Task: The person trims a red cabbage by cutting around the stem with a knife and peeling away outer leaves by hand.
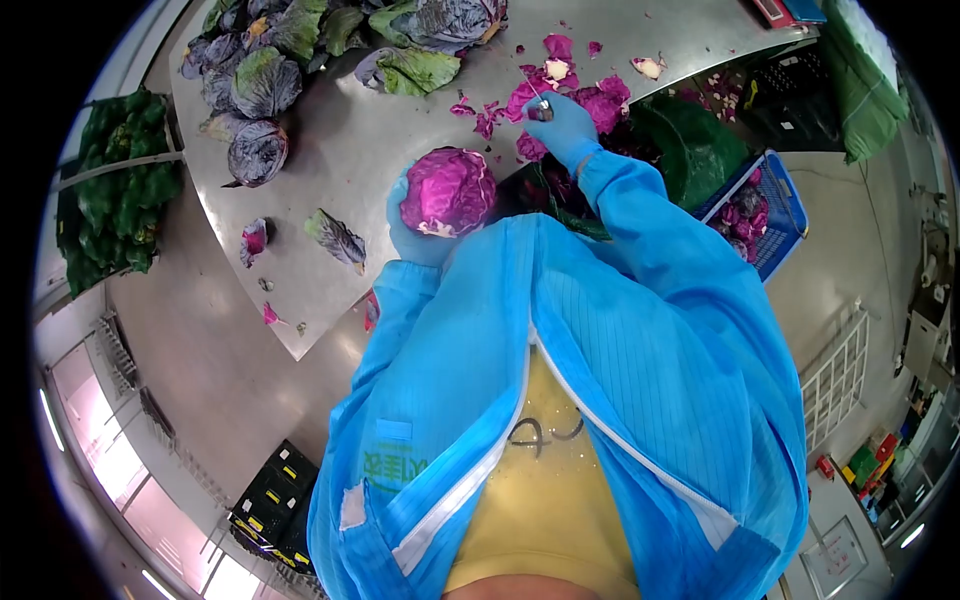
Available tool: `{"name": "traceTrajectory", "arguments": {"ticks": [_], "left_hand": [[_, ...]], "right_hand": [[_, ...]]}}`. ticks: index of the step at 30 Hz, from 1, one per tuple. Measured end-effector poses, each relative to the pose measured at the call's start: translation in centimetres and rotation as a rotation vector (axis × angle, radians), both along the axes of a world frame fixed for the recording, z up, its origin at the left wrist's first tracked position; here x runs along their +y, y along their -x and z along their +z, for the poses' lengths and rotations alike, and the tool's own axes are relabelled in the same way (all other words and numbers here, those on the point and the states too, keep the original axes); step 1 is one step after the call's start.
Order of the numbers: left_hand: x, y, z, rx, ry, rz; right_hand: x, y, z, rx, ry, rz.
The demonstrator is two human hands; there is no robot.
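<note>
My left hand [412,228], in a blue glove, is wrapped around the side and underside of a peeled red cabbage [448,192] close to my jacket, above the metal table [340,130]. My gloved right hand [565,130] is closed on a small knife [541,109]; its thin blade points up and away from me. Most of the knife's handle is hidden in the fingers. Purple leaf scraps [600,103] lie around and beyond the right hand. The two hands are apart, and the knife does not touch the cabbage.
Unpeeled cabbages [268,80] are heaped at the table's far left. Loose leaves [336,240] lie at the near left. Right of me are a blue basket [785,215] holding red cabbages and a dark green bag [690,135]. Green net sacks [120,180] stand left.
</note>
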State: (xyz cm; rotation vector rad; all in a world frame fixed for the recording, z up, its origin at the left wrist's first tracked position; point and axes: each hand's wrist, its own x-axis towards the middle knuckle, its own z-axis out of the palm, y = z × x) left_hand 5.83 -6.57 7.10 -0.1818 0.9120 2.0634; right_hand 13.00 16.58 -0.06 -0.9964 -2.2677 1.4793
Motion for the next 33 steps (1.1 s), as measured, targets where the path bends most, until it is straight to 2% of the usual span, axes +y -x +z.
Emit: {"name": "traceTrajectory", "arguments": {"ticks": [2,4,6,8,10,12,13,15,17,19,21,23,25,26,28,29,31,32,33], "left_hand": [[0.0,0.6,0.2,-0.159,-0.383,-0.187],[0.5,0.6,0.3,-0.132,-0.322,-0.169],[1.0,0.4,0.4,-0.083,-0.195,-0.124],[1.6,0.3,0.6,-0.093,-0.198,-0.158],[2.0,0.0,0.8,-0.105,-0.198,-0.189],[2.4,-0.4,0.9,0.073,-0.031,-0.183],[2.4,-0.4,0.9,0.074,-0.029,-0.190],[2.5,-0.1,0.8,-0.182,-0.188,-0.227],[2.6,-0.4,0.6,-0.142,-0.140,-0.191],[2.6,-0.6,0.7,-0.096,-0.091,-0.152],[2.6,-0.6,1.0,-0.269,-0.456,-0.286],[2.5,-0.5,1.0,-0.272,-0.437,-0.281],[2.4,-0.8,-0.3,-0.276,-0.419,-0.278],[2.2,-1.2,-2.4,-0.005,-0.239,-0.142],[3.0,-1.9,-1.2,0.266,-0.061,0.000],[3.1,-2.0,0.4,0.046,-0.195,-0.073],[3.3,-2.3,0.7,-0.178,-0.324,-0.150],[3.1,-2.4,-1.6,0.247,-0.150,-0.075],[2.8,-2.0,-3.0,0.462,-0.068,-0.048]], "right_hand": [[-0.5,-1.3,2.6,-0.010,-0.300,-0.027],[-1.6,-1.2,5.3,0.005,-0.243,-0.021],[-2.6,-0.9,7.4,0.181,0.589,0.207],[-3.1,-1.0,7.9,0.188,0.596,0.382],[-2.7,-1.2,7.9,0.229,0.593,0.365],[-2.1,-1.5,8.2,0.150,0.613,0.358],[-2.3,-1.5,8.2,0.194,0.615,0.321],[-2.2,-1.3,7.7,0.205,0.552,0.304],[-2.4,-1.0,7.0,0.214,0.491,0.293],[-2.8,-0.5,6.2,0.202,0.408,0.169],[-3.2,-0.4,5.7,0.225,0.449,0.096],[-3.5,-0.3,5.4,0.241,0.491,0.029],[-4.0,-0.5,5.7,0.261,0.357,-0.048],[-4.1,-0.6,5.3,0.261,0.357,-0.050],[-3.9,-1.0,4.6,0.304,0.492,-0.147],[-3.7,-1.3,4.5,0.296,0.514,-0.150],[-3.8,-1.8,5.1,0.289,0.507,-0.163],[-3.8,-2.0,5.4,0.281,0.496,-0.179],[-3.4,-2.1,5.5,0.280,0.496,-0.183]]}}
